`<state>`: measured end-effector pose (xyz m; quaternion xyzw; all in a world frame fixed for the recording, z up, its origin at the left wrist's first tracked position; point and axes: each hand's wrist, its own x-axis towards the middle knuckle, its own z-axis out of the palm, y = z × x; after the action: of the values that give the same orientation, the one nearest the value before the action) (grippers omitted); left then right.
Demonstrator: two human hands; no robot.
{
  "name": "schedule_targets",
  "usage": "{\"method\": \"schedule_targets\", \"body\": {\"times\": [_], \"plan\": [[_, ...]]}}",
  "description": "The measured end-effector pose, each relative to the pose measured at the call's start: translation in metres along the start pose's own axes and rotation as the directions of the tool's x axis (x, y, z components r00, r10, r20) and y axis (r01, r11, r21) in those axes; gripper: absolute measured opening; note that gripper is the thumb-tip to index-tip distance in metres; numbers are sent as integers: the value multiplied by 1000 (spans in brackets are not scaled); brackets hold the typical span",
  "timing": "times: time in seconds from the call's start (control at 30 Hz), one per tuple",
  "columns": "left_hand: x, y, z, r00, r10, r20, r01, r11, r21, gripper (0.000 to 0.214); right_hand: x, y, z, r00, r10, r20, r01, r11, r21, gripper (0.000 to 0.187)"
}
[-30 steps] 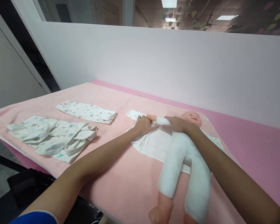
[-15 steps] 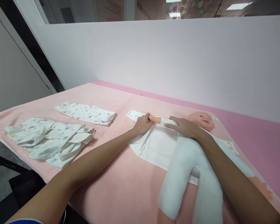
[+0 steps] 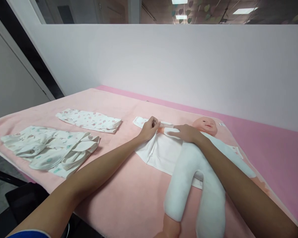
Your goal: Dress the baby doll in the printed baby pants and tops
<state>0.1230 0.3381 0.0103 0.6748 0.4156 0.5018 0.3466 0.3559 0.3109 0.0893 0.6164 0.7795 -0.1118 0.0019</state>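
A baby doll (image 3: 197, 155) with a white cloth body lies on its back on an opened white baby shirt (image 3: 164, 153). My left hand (image 3: 150, 129) is closed at the doll's hand (image 3: 161, 130), its fingers curled and partly hiding it. The shirt's cloth rises in folds just under that hand. My right hand (image 3: 186, 133) grips the doll's white arm (image 3: 172, 132) near the shoulder, thumb on the near side. Beyond my left hand, a printed sleeve end (image 3: 139, 121) lies flat. My right forearm covers part of the doll's torso.
On the left lie folded printed baby pants (image 3: 89, 120) and a folded printed baby garment (image 3: 49, 148). A pink blanket (image 3: 124, 198) covers the table, against a white wall (image 3: 149, 59). A black chair-like object (image 3: 24, 201) stands beyond the near left edge.
My left hand has rotated slightly, its fingers more curled upward, and less of the doll's hand shows. My right hand keeps to the doll's arm. The whole view has shifted a little.
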Motion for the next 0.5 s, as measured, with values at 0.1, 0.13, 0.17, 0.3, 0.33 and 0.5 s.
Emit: {"method": "schedule_targets", "body": {"times": [0.1,0.13,0.17,0.3,0.33,0.5], "plan": [[-3,6,-2,998,-21,61,17,998,68,18,-1,-3,0,993,-15,-114,19,999,35,60],[-4,8,-2,997,-30,72,24,996,85,19,-7,-2,-2,980,-24,-199,35,998,49,53],[-5,10,-3,996,-36,79,28,995,96,20,-16,0,-4,958,-22,-287,45,996,73,46],[-6,14,-3,996,-25,89,15,993,114,19,-80,26,-6,846,78,-528,42,976,212,33],[-7,14,-3,996,-14,86,4,993,121,18,-99,37,-3,825,95,-558,32,976,214,34],[-7,14,-2,995,44,88,-59,982,181,16,-162,92,14,819,210,-534,-84,965,250,53]]}}
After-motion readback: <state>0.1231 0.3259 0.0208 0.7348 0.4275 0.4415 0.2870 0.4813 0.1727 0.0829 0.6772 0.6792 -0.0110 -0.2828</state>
